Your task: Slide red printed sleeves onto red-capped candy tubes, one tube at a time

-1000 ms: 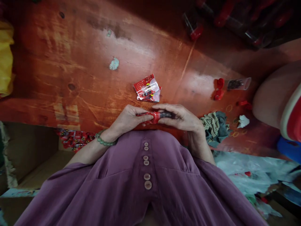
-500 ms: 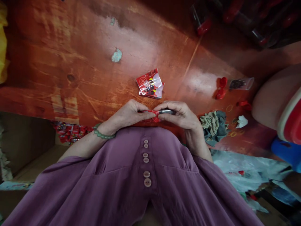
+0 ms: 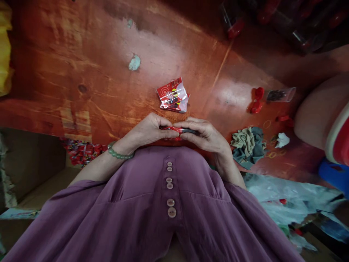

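Observation:
Close to my body, over the table's near edge, my left hand [image 3: 148, 130] pinches a small red printed packet [image 3: 174, 128] between thumb and fingers. From the right, my right hand [image 3: 209, 135] grips a dark, shiny, narrow piece [image 3: 187, 130] that meets the packet's right end. Whether this piece lies inside the packet or against it, I cannot tell, as my fingers cover much of both. Just beyond my hands lie a few flat red printed packets [image 3: 172, 95], overlapping, with cartoon pictures on them.
Rightward on the red-brown table [image 3: 103, 72] are a red plastic clip-like piece [image 3: 257, 100], a clear pouch of dark bits [image 3: 280, 94], crumpled cloth [image 3: 248, 145], white tissue [image 3: 282, 140] and a large tub [image 3: 313, 112]. At lower left, a cardboard box [image 3: 35, 163] holds several red packets [image 3: 85, 153].
My right hand has shifted slightly left toward my left hand, and less of the dark piece shows between them. The view has moved a little; the packets on the table lie as before.

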Available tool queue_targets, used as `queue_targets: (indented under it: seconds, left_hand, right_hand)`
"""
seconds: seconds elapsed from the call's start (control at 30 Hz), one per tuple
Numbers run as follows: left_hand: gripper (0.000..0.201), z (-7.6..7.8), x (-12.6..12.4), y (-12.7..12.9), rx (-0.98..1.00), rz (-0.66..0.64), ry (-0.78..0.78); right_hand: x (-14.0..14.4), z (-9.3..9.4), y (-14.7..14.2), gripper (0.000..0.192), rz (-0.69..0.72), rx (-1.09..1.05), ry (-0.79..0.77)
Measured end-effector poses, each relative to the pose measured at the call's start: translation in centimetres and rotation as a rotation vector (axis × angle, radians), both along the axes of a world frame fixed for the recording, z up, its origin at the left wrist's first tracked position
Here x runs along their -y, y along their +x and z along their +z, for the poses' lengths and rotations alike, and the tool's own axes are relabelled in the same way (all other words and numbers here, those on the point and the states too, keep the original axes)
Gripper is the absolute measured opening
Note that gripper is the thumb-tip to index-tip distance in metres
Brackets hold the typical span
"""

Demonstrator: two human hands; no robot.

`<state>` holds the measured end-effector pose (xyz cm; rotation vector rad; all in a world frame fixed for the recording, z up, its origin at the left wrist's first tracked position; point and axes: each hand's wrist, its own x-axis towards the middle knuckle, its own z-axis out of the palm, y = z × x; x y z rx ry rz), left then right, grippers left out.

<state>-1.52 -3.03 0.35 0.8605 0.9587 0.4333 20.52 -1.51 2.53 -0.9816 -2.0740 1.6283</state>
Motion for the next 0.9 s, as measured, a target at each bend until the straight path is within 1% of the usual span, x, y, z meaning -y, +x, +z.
queue_targets:
  seconds: [0.07, 0.1, 0.17, 0.23, 0.3, 0.37, 0.43, 0.5, 0.6, 0.67, 0.7, 0.9]
  left_hand:
    - [0.024, -0.1, -0.1, 0.1, 0.017, 0.037, -0.021]
    - [0.025, -0.2, -0.1, 0.1, 0.031, 0.08, -0.039]
    - [0.031, -0.3, 0.1, 0.0, 0.073, 0.22, -0.087]
    - [0.045, -0.3, 0.5, -0.2, 0.155, 0.377, -0.144]
    - [0.051, -0.2, 1.1, -0.3, 0.249, 0.48, -0.185]
    - [0.046, 0.0, 1.6, -0.1, 0.297, 0.508, -0.191]
    - [0.038, 0.3, 2.0, 0.4, 0.275, 0.53, -0.172]
    - [0.033, 0.6, 2.1, 1.1, 0.206, 0.586, -0.151]
    - [0.032, 0.6, 1.9, 1.8, 0.118, 0.696, -0.136]
    - [0.034, 0.5, 1.8, 2.0, 0.1, 0.74, -0.144]
    - [0.035, 0.4, 1.8, 2.0, 0.099, 0.754, -0.144]
    - [0.034, 0.1, 1.7, 1.8, 0.163, 0.776, -0.092]
  right_hand:
    - [-0.1, 0.0, -0.2, 0.027, -0.014, 0.005, 0.028]
    - [0.0, -0.1, -0.4, 0.027, -0.041, 0.006, 0.03]
    - [0.3, -0.2, -0.7, 0.025, -0.13, -0.005, 0.004]
    - [0.8, -0.4, -1.1, 0.025, -0.243, -0.034, -0.066]
    - [1.3, -0.6, -1.3, 0.025, -0.355, -0.07, -0.148]
    - [1.6, -0.7, -1.6, 0.026, -0.421, -0.094, -0.203]
    - [1.7, -0.7, -2.0, 0.027, -0.451, -0.097, -0.201]
    - [1.7, -0.8, -2.6, 0.027, -0.458, -0.094, -0.136]
    - [1.9, -1.2, -3.6, 0.026, -0.476, -0.082, 0.067]
    - [2.1, -1.6, -4.3, 0.026, -0.509, -0.079, 0.205]
    - [2.3, -1.8, -4.6, 0.026, -0.526, -0.083, 0.251]
    - [2.6, -2.9, -5.8, 0.026, -0.613, -0.104, 0.331]
